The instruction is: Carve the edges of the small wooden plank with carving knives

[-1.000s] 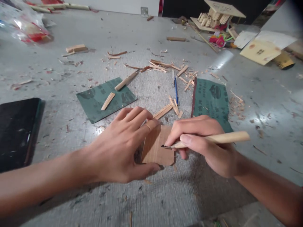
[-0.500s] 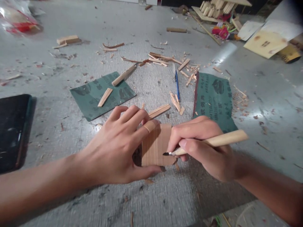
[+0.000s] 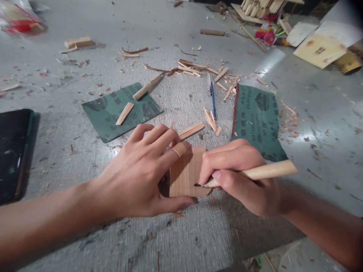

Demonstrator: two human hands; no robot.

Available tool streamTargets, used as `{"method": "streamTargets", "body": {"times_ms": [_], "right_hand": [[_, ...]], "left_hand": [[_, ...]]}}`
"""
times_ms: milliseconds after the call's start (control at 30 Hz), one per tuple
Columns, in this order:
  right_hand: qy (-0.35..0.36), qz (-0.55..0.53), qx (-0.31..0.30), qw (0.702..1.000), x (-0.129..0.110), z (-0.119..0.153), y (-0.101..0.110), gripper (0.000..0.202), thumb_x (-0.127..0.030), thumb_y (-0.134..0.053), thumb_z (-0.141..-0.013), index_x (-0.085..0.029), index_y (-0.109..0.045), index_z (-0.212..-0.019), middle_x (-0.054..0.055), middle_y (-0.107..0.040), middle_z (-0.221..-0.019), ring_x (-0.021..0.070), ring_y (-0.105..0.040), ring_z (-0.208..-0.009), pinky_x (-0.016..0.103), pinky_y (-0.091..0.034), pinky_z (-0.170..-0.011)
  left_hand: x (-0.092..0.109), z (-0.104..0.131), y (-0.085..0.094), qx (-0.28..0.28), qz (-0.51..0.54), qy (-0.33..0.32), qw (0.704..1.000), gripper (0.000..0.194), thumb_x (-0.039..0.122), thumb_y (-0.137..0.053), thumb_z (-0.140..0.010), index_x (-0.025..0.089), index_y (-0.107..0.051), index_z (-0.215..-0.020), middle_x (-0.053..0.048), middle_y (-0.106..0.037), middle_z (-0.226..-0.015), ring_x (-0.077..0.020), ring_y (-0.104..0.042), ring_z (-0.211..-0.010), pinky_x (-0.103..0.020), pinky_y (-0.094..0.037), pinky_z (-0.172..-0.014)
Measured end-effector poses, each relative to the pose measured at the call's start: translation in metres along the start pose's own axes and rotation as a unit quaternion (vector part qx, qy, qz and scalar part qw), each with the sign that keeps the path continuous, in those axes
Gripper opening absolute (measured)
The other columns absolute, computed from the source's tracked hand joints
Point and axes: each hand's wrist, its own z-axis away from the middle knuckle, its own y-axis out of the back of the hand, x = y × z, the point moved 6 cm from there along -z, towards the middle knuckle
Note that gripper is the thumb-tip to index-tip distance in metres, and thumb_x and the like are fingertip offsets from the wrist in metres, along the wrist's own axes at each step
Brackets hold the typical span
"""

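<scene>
A small flat piece of wood (image 3: 185, 173) with striped grain lies on the grey table in front of me. My left hand (image 3: 149, 166), with a ring-like band on one finger, grips it from the left, thumb at its near edge and fingers over its far side. My right hand (image 3: 241, 177) is closed around the pale wooden handle of a carving knife (image 3: 268, 170). The knife's small dark tip rests on the wood near its lower right part. The right fingertips are close to the blade and the wood's right edge.
Two green sandpaper sheets (image 3: 106, 113) (image 3: 256, 117) flank the work. A wooden-handled tool (image 3: 147, 87), a blue craft knife (image 3: 212, 100) and wood slivers (image 3: 191, 130) lie beyond my hands. A black phone (image 3: 14, 151) is at left; a yellowish card (image 3: 320, 51) is at back right.
The knife's handle end has dipped slightly and its tip has shifted a little left on the wood. My left hand keeps its hold; the whole view has shifted slightly.
</scene>
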Motion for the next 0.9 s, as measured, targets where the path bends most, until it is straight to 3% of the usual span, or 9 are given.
{"method": "streamTargets", "body": {"times_ms": [133, 300, 533, 900], "right_hand": [[0.041, 0.016, -0.048, 0.998, -0.004, -0.005, -0.001, 0.026, -0.009, -0.045, -0.085, -0.017, -0.048, -0.06, -0.004, -0.044, -0.059, 0.0072, -0.039, -0.056, 0.025, -0.034, -0.058], [0.056, -0.009, -0.104, 0.993, 0.003, -0.007, -0.001, 0.028, -0.01, -0.044, -0.091, -0.017, -0.049, -0.064, -0.002, -0.048, -0.064, 0.0084, -0.043, -0.061, 0.025, -0.036, -0.062], [0.048, -0.044, -0.095, 0.993, 0.008, -0.008, -0.001, 0.03, -0.015, -0.045, -0.093, -0.014, -0.054, -0.065, -0.001, -0.05, -0.064, 0.0081, -0.043, -0.061, 0.025, -0.034, -0.061], [0.044, -0.049, -0.095, 0.993, 0.008, -0.009, -0.001, 0.03, -0.014, -0.045, -0.093, -0.012, -0.055, -0.064, -0.002, -0.048, -0.062, 0.0061, -0.042, -0.06, 0.023, -0.034, -0.061]], "left_hand": [[0.002, -0.001, 0.001, -0.003, 0.014, -0.011, 1.0, 0.063, 0.061, -0.068, -0.077, 0.015, -0.057, -0.119, -0.012, -0.06, -0.106, -0.0327, -0.053, -0.098, -0.054, -0.038, -0.089], [0.002, -0.001, 0.001, -0.002, 0.018, -0.025, 1.0, 0.06, 0.058, -0.067, -0.08, 0.013, -0.056, -0.117, -0.012, -0.06, -0.107, -0.032, -0.053, -0.099, -0.051, -0.038, -0.088], [-0.001, 0.0, 0.0, 0.034, -0.009, -0.05, 0.998, 0.069, 0.069, -0.069, -0.075, 0.016, -0.058, -0.118, -0.008, -0.061, -0.103, -0.0287, -0.055, -0.095, -0.044, -0.038, -0.083], [-0.001, 0.0, -0.001, 0.027, -0.012, -0.051, 0.998, 0.069, 0.067, -0.07, -0.075, 0.014, -0.058, -0.118, -0.009, -0.06, -0.102, -0.0289, -0.054, -0.096, -0.043, -0.036, -0.084]]}}
